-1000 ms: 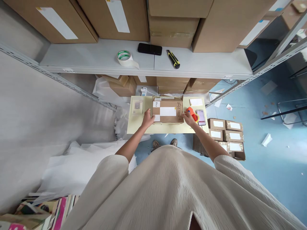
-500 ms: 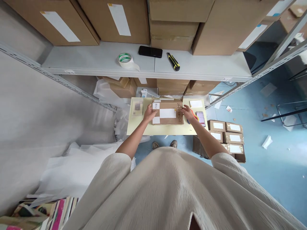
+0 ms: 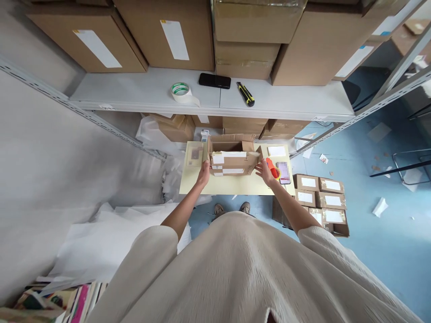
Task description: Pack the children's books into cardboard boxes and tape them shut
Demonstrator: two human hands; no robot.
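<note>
Pale blue floor and a grey shelf [image 3: 141, 87] lie around and beyond the cream worktop [image 3: 232, 185], with labelled boxes [image 3: 305, 196] stacked to the right of the worktop. At the middle of the worktop is the carton [image 3: 232, 162], and the step in hand looks like handling it by its two ends. The left grip [image 3: 203, 174] seems clamped on the carton's left end wall; the right grip [image 3: 265, 172] is at the right-hand flap, fingers slightly spread, and whether they pinch it or only touch it I cannot tell. To do this well, I would keep both ends level, press on the firm walls rather than the loose flaps, and hold the squeeze light so that thin card does not buckle. The orange tape dispenser [image 3: 272, 169] and the lit phone [image 3: 284, 172], toward the right end of the worktop, leave that elbow little room, so a swing that way could knock them. The carton itself is plain brown board, its top gaping to a shadowed inside, one flap raised at the far side and another out to the right; white label strips cross its near face, too small to read.
</note>
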